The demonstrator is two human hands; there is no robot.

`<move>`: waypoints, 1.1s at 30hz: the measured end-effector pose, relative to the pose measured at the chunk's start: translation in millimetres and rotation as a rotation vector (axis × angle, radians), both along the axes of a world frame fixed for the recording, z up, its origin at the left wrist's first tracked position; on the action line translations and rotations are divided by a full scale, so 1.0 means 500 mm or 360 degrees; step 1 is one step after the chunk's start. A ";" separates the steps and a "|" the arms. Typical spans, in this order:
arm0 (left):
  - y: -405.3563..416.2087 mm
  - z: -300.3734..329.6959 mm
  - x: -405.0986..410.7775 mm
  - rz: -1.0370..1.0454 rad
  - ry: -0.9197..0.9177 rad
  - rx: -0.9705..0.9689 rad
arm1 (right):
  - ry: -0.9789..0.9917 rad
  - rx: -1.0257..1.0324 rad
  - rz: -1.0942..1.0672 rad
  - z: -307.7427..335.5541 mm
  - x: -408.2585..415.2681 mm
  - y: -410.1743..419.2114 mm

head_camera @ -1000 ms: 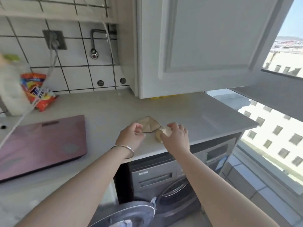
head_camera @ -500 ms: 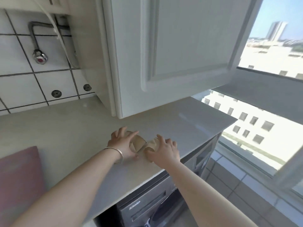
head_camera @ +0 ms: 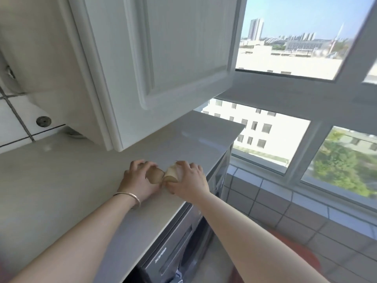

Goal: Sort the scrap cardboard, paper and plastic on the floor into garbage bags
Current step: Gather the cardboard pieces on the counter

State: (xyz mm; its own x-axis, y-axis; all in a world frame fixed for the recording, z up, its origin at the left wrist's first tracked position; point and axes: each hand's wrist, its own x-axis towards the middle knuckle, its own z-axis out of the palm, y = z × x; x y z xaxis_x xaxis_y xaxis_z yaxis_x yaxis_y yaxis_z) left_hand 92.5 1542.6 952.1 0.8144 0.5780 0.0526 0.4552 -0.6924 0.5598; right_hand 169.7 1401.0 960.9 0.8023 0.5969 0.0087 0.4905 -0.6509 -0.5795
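Observation:
Two small brown cardboard scraps lie on the white countertop point(head_camera: 61, 180) near its front edge. My left hand point(head_camera: 138, 180), with a metal bangle on the wrist, curls its fingers over the darker cardboard scrap point(head_camera: 154, 176). My right hand point(head_camera: 187, 180) grips the lighter cardboard scrap point(head_camera: 171, 174) right beside it. The two pieces touch between my hands. No garbage bag is in view.
A white wall cabinet door point(head_camera: 173, 58) hangs low over the back of the counter. A grey washing machine point(head_camera: 173, 258) sits under the counter. A large window point(head_camera: 306, 99) and a tiled sill are to the right. A red round object point(head_camera: 302, 256) lies on the floor.
The view has swung right and up, so the pink scale and detergent pack are out of sight. Both hands closed over the scraps and drew them toward the counter's front edge.

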 end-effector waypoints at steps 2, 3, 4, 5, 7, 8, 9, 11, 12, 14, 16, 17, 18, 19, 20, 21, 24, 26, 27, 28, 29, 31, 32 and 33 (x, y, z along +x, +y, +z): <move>-0.033 0.010 0.011 -0.0043 -0.0140 -0.0162 | 0.0015 0.0137 -0.0089 0.005 0.004 -0.038; -0.056 0.012 0.018 -0.0080 -0.0193 -0.0222 | 0.0001 0.0183 -0.0130 0.006 0.005 -0.064; -0.082 0.015 0.026 -0.0132 -0.0240 -0.0259 | -0.0020 0.0219 -0.0173 0.007 0.007 -0.094; -0.112 0.018 0.037 -0.0192 -0.0277 -0.0284 | -0.0032 0.0261 -0.0222 0.007 0.009 -0.130; -0.184 0.023 0.061 -0.0333 -0.0333 -0.0341 | -0.0012 0.0368 -0.0350 0.007 0.012 -0.214; -0.230 0.024 0.073 -0.0403 -0.0351 -0.0392 | 0.0012 0.0429 -0.0428 0.004 0.013 -0.262; -0.280 0.020 0.084 -0.0469 -0.0363 -0.0485 | 0.0045 0.0494 -0.0509 0.000 0.013 -0.314; -0.398 0.007 0.099 -0.0554 -0.0406 -0.0756 | 0.0131 0.0634 -0.0684 -0.014 0.005 -0.428; -0.464 -0.003 0.106 -0.0590 -0.0400 -0.0882 | 0.0175 0.0710 -0.0782 -0.024 -0.003 -0.489; -0.613 -0.029 0.110 -0.0638 -0.0314 -0.1117 | 0.0250 0.0865 -0.1010 -0.049 -0.028 -0.624; -0.768 -0.060 0.105 -0.0641 -0.0184 -0.1349 | 0.0325 0.1002 -0.1246 -0.080 -0.062 -0.763; -0.848 -0.074 0.096 -0.0680 -0.0079 -0.1424 | 0.0351 0.1050 -0.1356 -0.097 -0.082 -0.833; -0.926 -0.091 0.088 -0.0776 0.0025 -0.1474 | 0.0366 0.1077 -0.1460 -0.115 -0.104 -0.901; -0.995 -0.112 0.082 -0.0888 0.0113 -0.1489 | 0.0379 0.1095 -0.1560 -0.134 -0.125 -0.964; -1.068 -0.125 0.069 -0.0978 0.0199 -0.1488 | 0.0397 0.1116 -0.1674 -0.153 -0.149 -1.027; -1.139 -0.143 0.059 -0.1035 0.0280 -0.1500 | 0.0418 0.1153 -0.1789 -0.174 -0.173 -1.090; -1.332 -0.187 0.012 -0.1188 0.0584 -0.1613 | 0.0491 0.1278 -0.2096 -0.235 -0.248 -1.251; -1.447 -0.225 -0.012 -0.1210 0.0806 -0.1681 | 0.0514 0.1320 -0.2294 -0.278 -0.290 -1.339; -1.499 -0.245 -0.020 -0.1230 0.0904 -0.1665 | 0.0511 0.1348 -0.2390 -0.301 -0.306 -1.379; -1.547 -0.272 -0.024 -0.1264 0.0994 -0.1642 | 0.0515 0.1374 -0.2483 -0.325 -0.319 -1.416; -1.591 -0.298 -0.030 -0.1311 0.1066 -0.1627 | 0.0534 0.1393 -0.2573 -0.350 -0.331 -1.449; -1.673 -0.348 -0.042 -0.1369 0.1231 -0.1553 | 0.0597 0.1449 -0.2734 -0.400 -0.353 -1.509; -1.709 -0.373 -0.047 -0.1372 0.1327 -0.1506 | 0.0630 0.1486 -0.2814 -0.426 -0.363 -1.536; -1.750 -0.398 -0.052 -0.1359 0.1431 -0.1469 | 0.0660 0.1526 -0.2909 -0.455 -0.371 -1.561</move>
